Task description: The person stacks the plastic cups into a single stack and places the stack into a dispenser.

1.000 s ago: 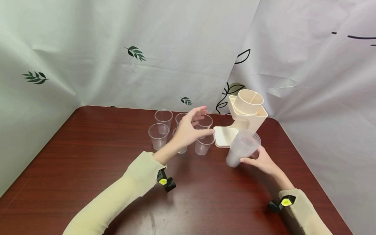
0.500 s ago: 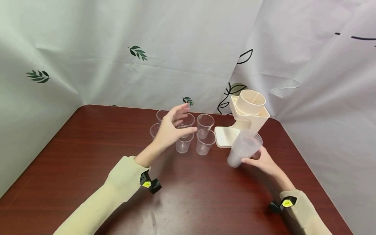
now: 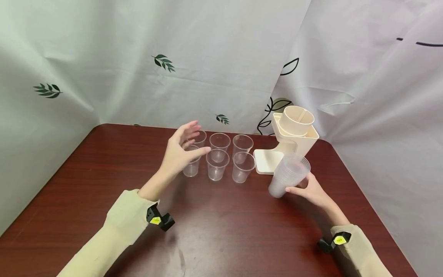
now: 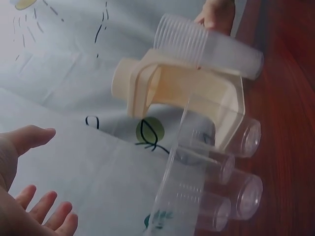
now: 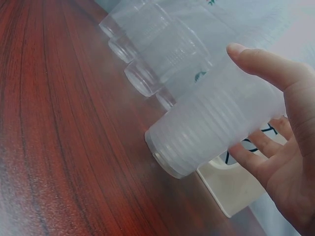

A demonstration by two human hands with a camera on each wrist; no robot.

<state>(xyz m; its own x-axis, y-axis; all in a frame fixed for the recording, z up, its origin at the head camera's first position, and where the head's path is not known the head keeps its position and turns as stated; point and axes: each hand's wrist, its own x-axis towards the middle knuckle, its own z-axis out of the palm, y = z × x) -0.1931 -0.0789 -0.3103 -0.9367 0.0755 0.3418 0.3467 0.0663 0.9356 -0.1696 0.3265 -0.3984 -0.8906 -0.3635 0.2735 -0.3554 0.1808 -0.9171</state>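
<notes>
In the head view my right hand grips a nested stack of clear plastic cups, tilted with its rims up and to the right. The right wrist view has the thumb on one side of the stack and the fingers on the other. My left hand holds nothing; its fingers and thumb are spread beside and partly in front of the leftmost cups. Several single clear cups stand upright in two rows, among them a front middle cup and a front right cup.
A cream-coloured stand with a round upper ring and a flat base plate is behind the stack. The dark red wooden table ends at a pale curtain with leaf prints.
My left hand has moved left, away from the right-hand cups to the leftmost ones, its fingers still spread. The right hand and its cup stack have stayed nearly in place.
</notes>
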